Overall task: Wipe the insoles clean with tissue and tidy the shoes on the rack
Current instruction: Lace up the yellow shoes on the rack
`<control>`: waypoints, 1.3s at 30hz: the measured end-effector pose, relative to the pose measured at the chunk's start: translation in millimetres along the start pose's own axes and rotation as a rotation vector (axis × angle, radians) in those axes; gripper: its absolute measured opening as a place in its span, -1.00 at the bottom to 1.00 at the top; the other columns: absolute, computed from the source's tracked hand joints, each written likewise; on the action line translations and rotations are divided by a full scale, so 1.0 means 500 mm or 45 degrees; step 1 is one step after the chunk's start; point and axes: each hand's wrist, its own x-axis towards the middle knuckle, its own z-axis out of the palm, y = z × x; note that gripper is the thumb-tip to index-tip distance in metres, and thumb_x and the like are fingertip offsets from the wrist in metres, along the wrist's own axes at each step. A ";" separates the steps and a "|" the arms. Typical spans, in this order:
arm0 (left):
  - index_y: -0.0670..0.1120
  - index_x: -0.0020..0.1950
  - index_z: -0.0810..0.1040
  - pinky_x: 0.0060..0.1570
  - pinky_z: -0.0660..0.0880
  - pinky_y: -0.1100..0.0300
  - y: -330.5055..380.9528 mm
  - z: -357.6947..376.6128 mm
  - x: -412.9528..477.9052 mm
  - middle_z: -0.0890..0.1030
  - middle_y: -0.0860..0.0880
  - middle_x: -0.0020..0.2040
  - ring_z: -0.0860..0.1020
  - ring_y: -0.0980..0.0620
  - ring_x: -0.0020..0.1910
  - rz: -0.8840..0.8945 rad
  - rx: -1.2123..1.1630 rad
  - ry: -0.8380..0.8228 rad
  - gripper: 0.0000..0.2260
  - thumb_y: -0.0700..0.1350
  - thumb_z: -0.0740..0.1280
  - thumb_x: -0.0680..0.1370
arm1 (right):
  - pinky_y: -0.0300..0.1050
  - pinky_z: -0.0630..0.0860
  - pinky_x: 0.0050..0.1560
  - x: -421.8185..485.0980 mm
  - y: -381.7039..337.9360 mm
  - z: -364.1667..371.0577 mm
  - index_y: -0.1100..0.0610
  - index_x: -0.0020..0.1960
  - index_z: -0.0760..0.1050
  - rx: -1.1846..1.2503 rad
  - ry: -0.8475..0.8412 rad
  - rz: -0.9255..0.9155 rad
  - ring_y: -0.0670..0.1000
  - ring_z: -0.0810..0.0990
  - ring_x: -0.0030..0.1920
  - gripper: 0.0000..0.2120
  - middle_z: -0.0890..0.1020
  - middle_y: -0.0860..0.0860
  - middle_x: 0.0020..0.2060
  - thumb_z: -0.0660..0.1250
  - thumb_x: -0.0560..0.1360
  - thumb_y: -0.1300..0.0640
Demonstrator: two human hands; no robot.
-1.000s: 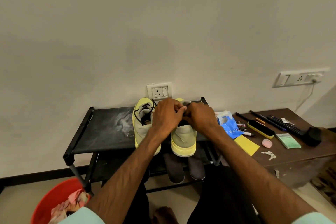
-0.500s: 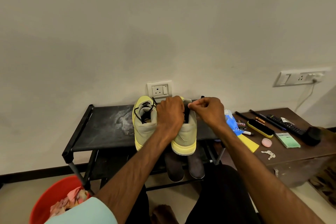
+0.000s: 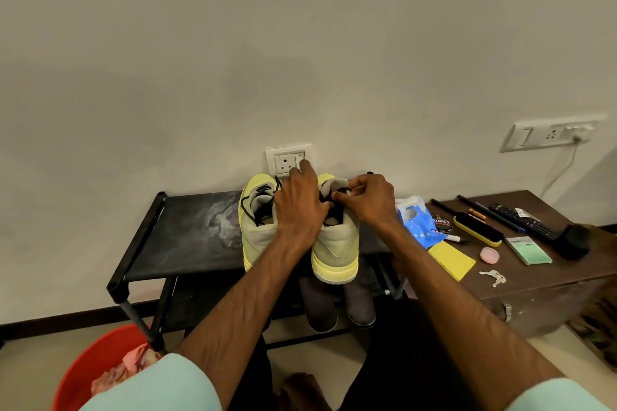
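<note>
We faced the black fabric-shelved shoe rack [image 3: 173, 243], its back edge against the wall. Open room lay on the left half of its top shelf, where only a pale dusty smear marked the fabric. The brown wooden cabinet [image 3: 534, 290] stood just beside the rack's right edge, and the red plastic bucket [image 3: 90, 364] sat on the floor near its front left corner.

The pair of pale yellow and grey suede sneakers [image 3: 335, 253] stood side by side right of the top shelf's middle, toes toward the back edge and yellow heels overhanging the front edge. Two dark grey insoles [image 3: 319, 307] lay on the lower shelf below them.

Our right hand [image 3: 370, 200] pinched the right sneaker's black lace [image 3: 339, 213] at the collar. Our left hand [image 3: 298, 207] lay over the gap between the sneakers, fingers reaching toward the wall; we could not tell whether it gripped anything.
</note>
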 end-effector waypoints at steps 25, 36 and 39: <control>-0.15 0.20 0.55 -0.11 0.44 0.06 0.010 0.005 0.032 0.60 -0.15 0.19 0.58 -0.19 0.20 -0.262 -0.033 -0.384 -0.62 -0.04 0.52 0.46 | -0.14 0.48 -0.09 -0.024 -0.009 0.011 0.13 0.13 0.63 -0.180 0.013 -0.064 0.05 0.63 -0.04 -0.65 0.64 0.00 -0.10 0.53 0.42 -0.01; -0.14 0.16 0.56 -0.18 0.45 0.09 0.018 -0.003 0.036 0.62 -0.12 0.09 0.61 -0.16 0.11 -0.328 -0.142 -0.438 -0.59 -0.04 0.55 0.39 | -0.09 0.52 -0.32 -0.074 -0.006 -0.014 0.15 -0.30 0.67 -0.113 0.113 0.057 0.07 0.64 -0.32 -0.80 0.65 0.06 -0.43 0.49 0.36 0.02; -0.17 0.06 0.60 -0.27 0.44 0.12 0.015 -0.009 0.043 0.65 -0.12 -0.03 0.64 -0.15 -0.01 -0.339 -0.291 -0.453 -0.66 -0.06 0.51 0.36 | 0.03 0.57 -0.31 -0.073 -0.007 -0.013 0.17 -0.31 0.66 -0.094 0.171 0.039 0.10 0.62 -0.35 -0.77 0.63 0.09 -0.44 0.45 0.38 0.00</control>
